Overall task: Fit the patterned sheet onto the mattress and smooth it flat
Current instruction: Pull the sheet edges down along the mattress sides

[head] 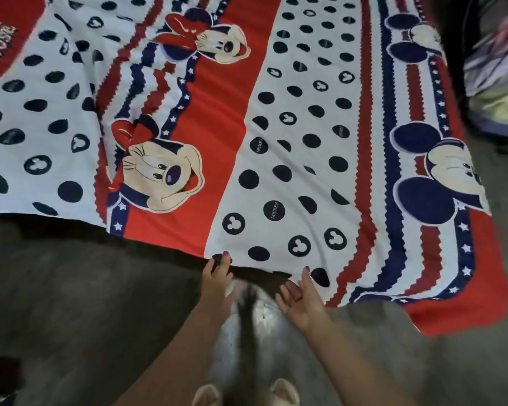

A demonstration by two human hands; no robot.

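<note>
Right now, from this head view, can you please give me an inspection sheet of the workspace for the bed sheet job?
Surface: mattress hidden under the sheet; only a dark band shows below the near edge.
Job's things: patterned sheet spread out, wrinkled at the left, near-right corner hanging loose over the floor.
Clutter: dark red item on the floor at lower left, too dim to identify.
Grippers: left hand pinches the sheet's near edge; right hand pinches the same edge with the thumb on top, other fingers loosely spread.
Cables: nothing seen.
Surroundings: blurred bundle of fabric at upper right; grey floor.
</note>
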